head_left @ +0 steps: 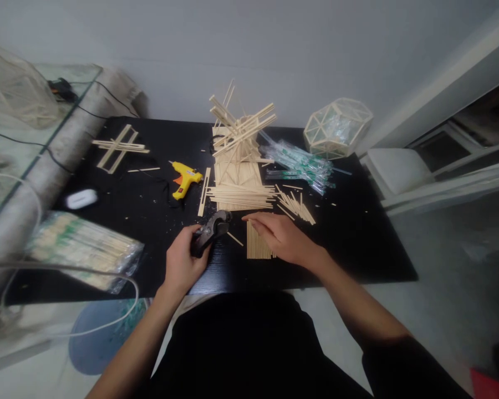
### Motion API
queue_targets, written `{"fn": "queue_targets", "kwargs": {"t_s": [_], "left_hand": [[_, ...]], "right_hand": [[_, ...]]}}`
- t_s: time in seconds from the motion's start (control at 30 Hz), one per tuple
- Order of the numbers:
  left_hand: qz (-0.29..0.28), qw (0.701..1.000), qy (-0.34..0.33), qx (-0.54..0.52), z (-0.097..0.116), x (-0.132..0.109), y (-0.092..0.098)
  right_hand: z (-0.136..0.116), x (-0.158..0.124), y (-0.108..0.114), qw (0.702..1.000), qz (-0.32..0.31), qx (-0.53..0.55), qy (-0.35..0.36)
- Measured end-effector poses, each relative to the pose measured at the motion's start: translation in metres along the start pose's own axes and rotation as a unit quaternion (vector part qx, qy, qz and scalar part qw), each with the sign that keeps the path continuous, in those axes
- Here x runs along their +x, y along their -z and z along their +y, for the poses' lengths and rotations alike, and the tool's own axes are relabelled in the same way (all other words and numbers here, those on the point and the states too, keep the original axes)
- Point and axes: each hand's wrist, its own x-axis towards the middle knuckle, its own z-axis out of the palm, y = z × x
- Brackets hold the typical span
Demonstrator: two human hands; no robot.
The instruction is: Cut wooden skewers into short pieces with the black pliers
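My left hand (183,260) is closed round the handles of a dark cutter (211,230), whose jaws point up and right over the black table (357,238). My right hand (278,235) lies palm down with fingers stretched out on a flat row of cut wooden sticks (255,248), fingertips pointing left toward the cutter. A single loose stick (235,239) lies between the hands. Just beyond them sits a bundle of long sticks (241,195) and a stick-built model (239,138).
A yellow glue gun (184,180) lies left of the model. Short stick offcuts (297,206), clear wrappers (301,163) and a stick polyhedron (336,126) are to the right. A stick cross (120,147), a white object (81,198) and a packet of sticks (81,246) are on the left.
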Motion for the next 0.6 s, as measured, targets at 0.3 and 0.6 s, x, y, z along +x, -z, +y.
{"fn": "queue_targets", "kwargs": {"t_s": [0.3, 0.6], "left_hand": [[-0.07, 0.997, 0.02, -0.006, 0.028, 0.006, 0.011], [-0.099, 0.99, -0.03, 0.096, 0.048, 0.007, 0.009]], "right_hand": [[-0.015, -0.012, -0.011, 0.981, 0.047, 0.187, -0.031], [-0.019, -0.013, -0.027, 0.909, 0.109, 0.382, -0.123]]}}
